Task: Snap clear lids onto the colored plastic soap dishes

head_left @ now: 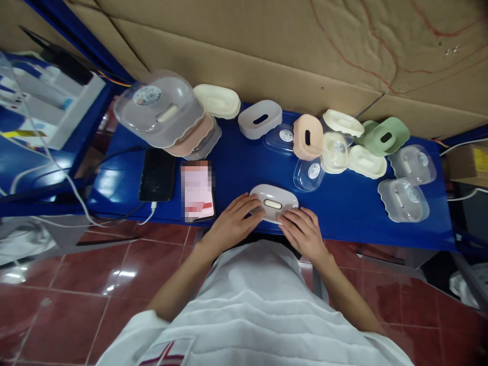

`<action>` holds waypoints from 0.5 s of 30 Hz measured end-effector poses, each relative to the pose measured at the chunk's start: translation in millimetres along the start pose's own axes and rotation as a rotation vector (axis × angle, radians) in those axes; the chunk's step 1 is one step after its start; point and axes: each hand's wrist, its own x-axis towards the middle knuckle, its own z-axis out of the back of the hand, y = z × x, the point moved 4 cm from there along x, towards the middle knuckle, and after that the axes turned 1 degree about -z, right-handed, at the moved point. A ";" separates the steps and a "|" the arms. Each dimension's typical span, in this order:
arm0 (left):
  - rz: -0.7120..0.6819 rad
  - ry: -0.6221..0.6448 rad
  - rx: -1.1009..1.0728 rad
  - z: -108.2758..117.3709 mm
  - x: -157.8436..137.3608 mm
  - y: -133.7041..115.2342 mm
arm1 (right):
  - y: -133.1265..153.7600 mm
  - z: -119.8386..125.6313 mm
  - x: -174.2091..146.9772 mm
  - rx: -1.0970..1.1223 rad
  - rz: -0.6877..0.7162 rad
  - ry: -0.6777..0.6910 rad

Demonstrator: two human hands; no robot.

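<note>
At the front edge of the blue table, a pale grey oval plastic box part (284, 195) lies between my hands. A small cream oval piece (273, 204) sits in its middle slot. My left hand (241, 218) grips the part's left end, fingers over the rim. My right hand (303, 230) holds its right front edge with bent fingers. Both thumbs are partly hidden. Just behind is a clear lid (305, 175) with a round sticker, beside a peach slotted box part (308, 134). A grey slotted part (260, 119) stands farther back.
On the left of the table (236, 152) are stacked boxes (163, 109), a black phone (157, 175) with a white cable, and a lit phone (197, 190). Cream trays (368, 161), green parts (387, 136) and clear lids (406, 201) lie right. A cardboard wall (244, 56) runs behind.
</note>
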 end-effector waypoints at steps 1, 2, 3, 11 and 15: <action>0.008 0.000 -0.006 -0.4 -0.4 -0.4 | -0.3 1.1 0.8 0.020 -0.007 -0.001; 0.013 -0.002 -0.010 -0.4 -0.6 -1.2 | -1.4 2.7 3.0 0.036 -0.027 -0.013; 0.016 -0.006 -0.011 -0.2 -0.8 -2.5 | -3.7 4.7 7.0 0.046 -0.070 -0.039; 0.086 -0.104 -0.093 4.0 -3.5 -15.4 | -59.6 2.9 64.7 -0.176 -0.712 -0.352; 0.119 -0.096 -0.146 8.3 -7.9 -15.4 | -78.8 10.1 59.9 0.035 -0.665 -0.306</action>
